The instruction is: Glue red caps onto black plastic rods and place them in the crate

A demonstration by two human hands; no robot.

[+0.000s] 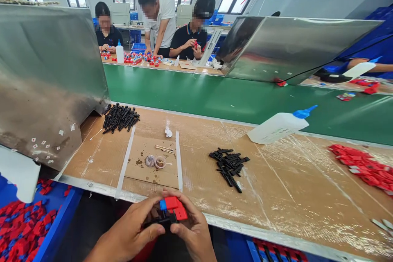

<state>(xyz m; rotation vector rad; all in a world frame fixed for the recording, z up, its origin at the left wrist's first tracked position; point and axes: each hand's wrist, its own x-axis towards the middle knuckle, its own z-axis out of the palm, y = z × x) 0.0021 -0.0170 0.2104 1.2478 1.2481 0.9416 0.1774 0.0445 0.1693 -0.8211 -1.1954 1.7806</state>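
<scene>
Both of my hands are at the table's front edge around one small plastic assembly (174, 206) with red, blue and black parts. My left hand (133, 225) is closed on its left side, the thumb lying along the black part at the bottom. Wrapped round the red side, my right hand (195, 227) has its thumb against the lower black part. My fingers partly hide the assembly. Beyond them, a cardboard sheet (138, 176) bears a small open jar (159, 162), a lid-like clear disc (150, 161) and cotton swabs (165, 148).
Black plastic pieces lie in a left pile (121, 118) and a middle pile (229, 166). A white bottle (276, 127) leans near the green conveyor belt (184, 90). Red parts (365, 166) lie right; a blue bin (58, 223) stands lower left. Metal panels (46, 77) rise at left. Several people work opposite.
</scene>
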